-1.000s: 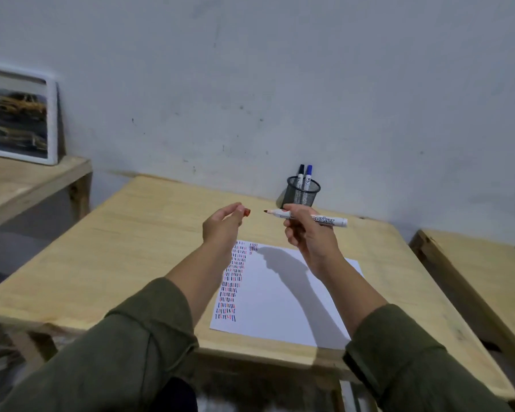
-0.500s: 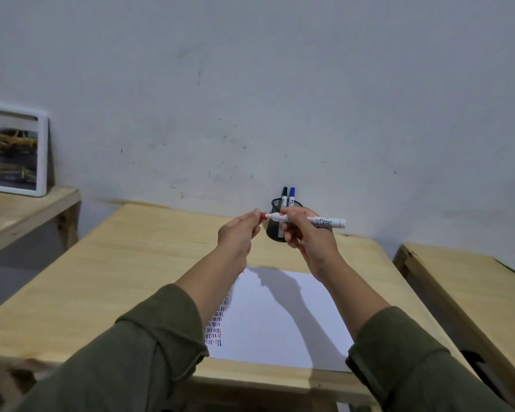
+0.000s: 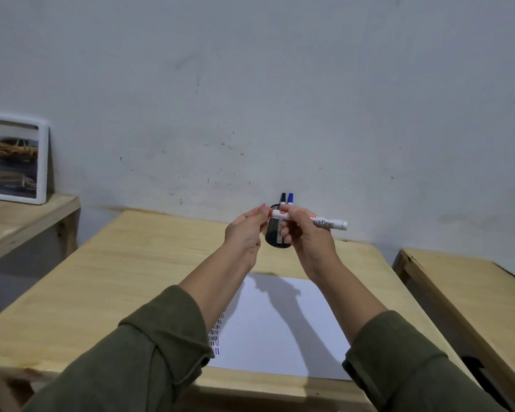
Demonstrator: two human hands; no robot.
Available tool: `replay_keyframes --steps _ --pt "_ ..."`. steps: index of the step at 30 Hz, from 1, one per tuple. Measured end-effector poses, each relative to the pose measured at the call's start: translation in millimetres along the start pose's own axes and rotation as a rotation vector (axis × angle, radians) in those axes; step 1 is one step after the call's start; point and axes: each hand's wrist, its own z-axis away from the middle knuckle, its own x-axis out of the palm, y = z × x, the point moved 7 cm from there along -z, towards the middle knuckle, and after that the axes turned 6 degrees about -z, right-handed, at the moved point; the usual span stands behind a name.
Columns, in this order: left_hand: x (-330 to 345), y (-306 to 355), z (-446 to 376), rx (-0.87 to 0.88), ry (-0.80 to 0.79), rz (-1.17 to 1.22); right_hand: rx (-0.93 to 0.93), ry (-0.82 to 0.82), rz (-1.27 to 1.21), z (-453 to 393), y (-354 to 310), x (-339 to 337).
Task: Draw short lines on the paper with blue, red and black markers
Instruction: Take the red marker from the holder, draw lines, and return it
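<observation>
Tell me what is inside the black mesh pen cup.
Two capped markers stand in the pen cup: a black marker and a blue marker. Only their tops show; the hands cover the cup's rim and the rest inside.

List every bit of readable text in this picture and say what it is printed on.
"marker": black print on the white barrel of the red marker held in the right hand; its first letter sits at the fingers.
Small red print above that word: too small to read.
Framed photo: no legible text.

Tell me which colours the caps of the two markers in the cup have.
In the head view, black marker on the left, blue marker on the right.
</observation>
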Motion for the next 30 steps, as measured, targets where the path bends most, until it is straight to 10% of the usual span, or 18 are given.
replay_keyframes --steps 14,20,30 --pt "-1.7 14.9 -26.8 0.088 -0.026 -0.089 0.309 -0.435 -0.165 9.6 10.7 -1.7" --pt "34.2 28.2 -55.1 0.137 -0.219 -0.315 0.207 -0.236 0.014 -31.3 7.3 -22.2" --pt "26.9 20.8 -144.2 0.176 -0.007 -0.652 0.122 -0.112 0.264 -119.1 8.7 -58.1"
